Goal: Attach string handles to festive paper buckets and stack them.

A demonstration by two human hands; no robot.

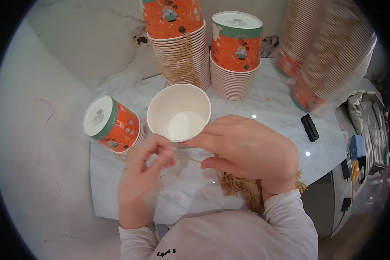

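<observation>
A white-lined paper cup (169,102) stands at the middle of the table, its mouth facing up toward me. My right hand (249,147) lies along its near right side, fingers against the wall below the rim and thumb apart. My left hand (149,162), slightly blurred, is closed in a pinch just in front of the cup. A thin string (188,158) runs from near its fingertips to my right thumb; its ends are hidden. Below my right wrist lies a bundle of tan twine (247,188), partly covered by the hand.
Left of the cup leans a short stack of orange-and-green paper cups (123,125). Behind stand a tall cup stack (182,60) with twine hanging on it and a shorter stack (236,78). Bagged cups (333,56) stand far right, near a black clip-like object (310,128).
</observation>
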